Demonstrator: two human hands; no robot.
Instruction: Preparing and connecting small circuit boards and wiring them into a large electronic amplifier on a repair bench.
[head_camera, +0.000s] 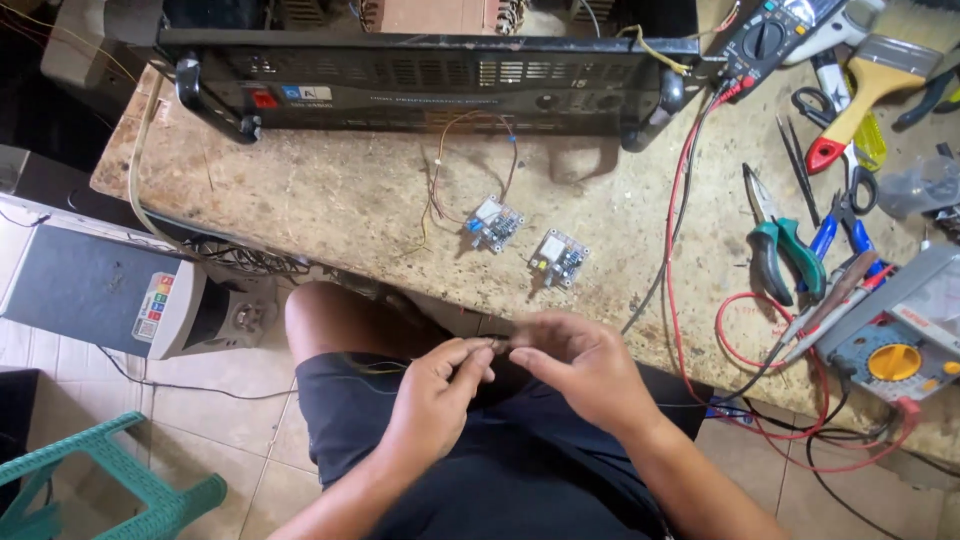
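At the far left of the frame a teal plastic stool (100, 480) stands on the tiled floor, with a grey and white box-shaped unit (110, 290) above it beside the bench. Across the top runs a black rack amplifier (420, 85) resting on the worn, speckled workbench (330, 200). Just below centre on the bench lie two small circuit boards: the left circuit board (494, 222), with thin red and yellow leads looping up toward the amplifier, and the right circuit board (559, 258) just beside it.

Lower centre, over the person's lap in dark shorts, the left hand (435, 395) and right hand (580, 360) meet fingertip to fingertip. Both are pinched on a thin wire (497, 342), barely visible between thumb and forefinger of each hand, held below the bench's near edge.

Further right, red test leads (690, 260) trail down across the bench. Beyond them lie green-handled pliers (785, 250), blue-handled cutters (850, 225) and a yellow-dialled multimeter (895, 360). In the upper right corner sit a second multimeter (765, 40) and a paintbrush (875, 75) with a yellow and red handle.
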